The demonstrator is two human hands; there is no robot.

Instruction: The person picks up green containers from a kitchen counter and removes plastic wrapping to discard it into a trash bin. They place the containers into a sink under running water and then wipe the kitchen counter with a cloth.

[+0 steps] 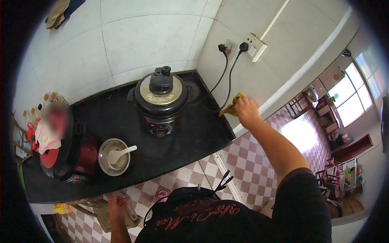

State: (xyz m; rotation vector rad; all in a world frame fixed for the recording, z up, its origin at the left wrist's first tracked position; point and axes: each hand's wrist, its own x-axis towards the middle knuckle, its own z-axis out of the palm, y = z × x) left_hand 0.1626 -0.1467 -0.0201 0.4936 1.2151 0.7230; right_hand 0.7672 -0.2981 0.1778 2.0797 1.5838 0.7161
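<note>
My right hand [247, 112] holds a crumpled yellow-brown cloth [231, 110] against the tiled wall, just above the right edge of the black countertop [194, 133]. Below the counter's front edge hangs my left hand [117, 208], apart from everything on top; its fingers are blurred, and whether it holds anything cannot be told. Near the back corner stands a black electric pressure cooker [161, 106] with its lid on and a red light lit. To its left, a steel bowl [104, 152] holds a white spoon [117, 155].
A dark red cooker [88, 155] with a cloth [48, 138] on top stands at the left, beside several bottles [30, 114]. Black cords run from two plugs [243, 47] at the wall socket [256, 48] down behind the counter's right side. A wooden stool [103, 215] stands below.
</note>
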